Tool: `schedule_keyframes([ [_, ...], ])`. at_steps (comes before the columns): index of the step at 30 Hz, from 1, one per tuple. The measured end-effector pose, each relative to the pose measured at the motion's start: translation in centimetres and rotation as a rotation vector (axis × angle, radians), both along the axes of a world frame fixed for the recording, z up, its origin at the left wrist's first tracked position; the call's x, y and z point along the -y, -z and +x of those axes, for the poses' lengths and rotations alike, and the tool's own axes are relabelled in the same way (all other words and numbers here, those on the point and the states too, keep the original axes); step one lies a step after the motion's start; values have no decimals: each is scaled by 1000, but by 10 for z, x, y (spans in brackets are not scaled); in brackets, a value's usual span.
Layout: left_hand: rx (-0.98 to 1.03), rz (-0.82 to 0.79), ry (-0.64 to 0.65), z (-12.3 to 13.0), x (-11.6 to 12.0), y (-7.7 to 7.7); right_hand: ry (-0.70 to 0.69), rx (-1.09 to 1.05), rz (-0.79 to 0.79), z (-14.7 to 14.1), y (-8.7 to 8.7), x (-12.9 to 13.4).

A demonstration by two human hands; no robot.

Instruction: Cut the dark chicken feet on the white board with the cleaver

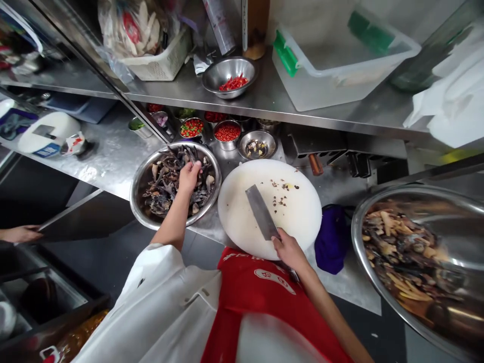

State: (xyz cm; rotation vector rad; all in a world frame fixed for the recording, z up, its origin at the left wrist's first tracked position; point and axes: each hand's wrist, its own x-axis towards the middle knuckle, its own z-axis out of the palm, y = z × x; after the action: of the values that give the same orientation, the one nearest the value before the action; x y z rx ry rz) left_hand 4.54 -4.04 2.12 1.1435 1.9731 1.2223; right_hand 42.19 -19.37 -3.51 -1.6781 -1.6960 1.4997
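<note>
My left hand is over the steel bowl on the left, its fingers closed on a dark mushroom piece among many more in the bowl. In my right hand is the handle of a cleaver, whose broad blade lies flat over the round white cutting board. Small brown scraps are scattered on the board to the right of the blade. At the far right a larger steel bowl holds cut pale and dark pieces.
Behind the board stand a small steel bowl of scraps and cups of chopped red peppers. A shelf edge crosses above them. Knives sit in a rack at the back. A purple cloth hangs right of the board. Another person's hand shows far left.
</note>
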Motion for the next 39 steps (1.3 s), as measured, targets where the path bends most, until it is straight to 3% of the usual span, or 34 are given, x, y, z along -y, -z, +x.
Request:
schedule_keyframes([
  [3, 531, 41, 90, 27, 17, -37, 55, -3, -62, -3, 5, -2],
  [6, 804, -178, 244, 65, 39, -46, 140, 5, -77, -4, 7, -6],
  [10, 955, -460, 326, 113, 69, -11, 269, 14, -93, -5, 6, -9],
  [14, 1144, -745, 180, 141, 93, 31, 342, 21, -94, -8, 3, -2],
  [16, 1098, -800, 135, 146, 103, 41, 317, -16, -83, -11, 0, 3],
  [18, 980, -744, 171, 144, 111, 43, 275, -90, -96, -13, -4, 8],
  [20, 838, -641, 253, 139, 116, 39, 235, -129, -141, -13, -8, 11],
  [23, 552, -522, 388, 130, 117, 29, 189, -19, -176, -11, -13, 8],
  [28, 24, -344, 684, 130, 120, 11, 137, 242, -15, -14, -25, -1],
  [33, 54, -368, 958, 148, 130, 5, 69, 354, 100, -28, -31, -5],
  [39, 254, -482, 915, 164, 136, 17, -66, 509, 73, -37, -21, -8],
])
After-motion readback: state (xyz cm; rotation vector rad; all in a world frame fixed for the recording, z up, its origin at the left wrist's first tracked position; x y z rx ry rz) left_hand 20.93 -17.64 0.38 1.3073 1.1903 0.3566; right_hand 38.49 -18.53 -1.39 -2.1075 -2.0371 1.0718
